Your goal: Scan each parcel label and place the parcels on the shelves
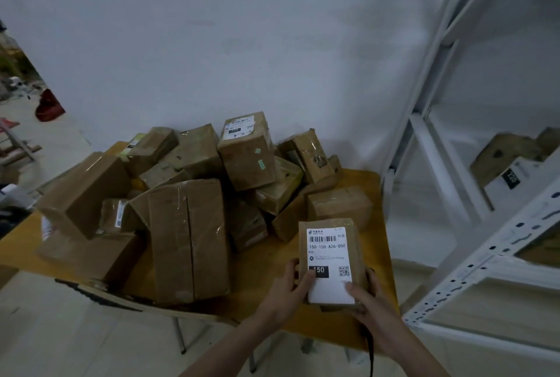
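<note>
Parcel-heaped point(188, 194) yellow table point(371, 243)

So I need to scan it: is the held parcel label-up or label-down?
Label-up. The parcel shows its white label, barcode and "150" toward the camera, held by the left hand and right hand.

parcels point(188, 237): brown cardboard, glossy clear tape
label point(328, 264): smooth white paper
bench point(375, 255): matt yellow wood
shelves point(485, 240): white painted metal
</note>
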Demonstrator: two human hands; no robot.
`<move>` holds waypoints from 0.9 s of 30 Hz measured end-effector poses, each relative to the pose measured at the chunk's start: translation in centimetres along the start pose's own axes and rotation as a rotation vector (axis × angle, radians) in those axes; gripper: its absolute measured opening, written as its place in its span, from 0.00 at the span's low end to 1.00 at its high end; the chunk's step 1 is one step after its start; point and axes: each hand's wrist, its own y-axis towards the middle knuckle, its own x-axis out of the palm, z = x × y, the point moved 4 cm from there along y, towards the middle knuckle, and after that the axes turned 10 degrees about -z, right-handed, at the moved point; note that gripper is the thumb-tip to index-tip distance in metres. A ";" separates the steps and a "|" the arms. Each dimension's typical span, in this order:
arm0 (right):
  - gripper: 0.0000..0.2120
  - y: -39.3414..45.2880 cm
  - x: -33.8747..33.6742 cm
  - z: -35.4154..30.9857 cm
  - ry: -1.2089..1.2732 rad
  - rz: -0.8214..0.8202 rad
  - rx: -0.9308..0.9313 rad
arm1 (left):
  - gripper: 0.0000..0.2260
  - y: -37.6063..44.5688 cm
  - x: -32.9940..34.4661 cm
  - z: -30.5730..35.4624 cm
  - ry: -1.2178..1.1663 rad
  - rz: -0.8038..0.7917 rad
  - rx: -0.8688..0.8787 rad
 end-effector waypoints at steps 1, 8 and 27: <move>0.49 -0.2 -0.2 -0.2 -0.004 -0.010 -0.001 | 0.34 0.0 0.3 0.1 -0.059 -0.008 -0.006; 0.57 0.4 -2.0 0.1 -0.028 -0.096 0.013 | 0.26 -0.4 1.9 0.6 -0.252 -0.002 -0.095; 0.30 8.9 -8.0 6.5 -0.391 0.224 0.414 | 0.34 -2.3 -1.6 -2.3 -0.244 0.296 -0.110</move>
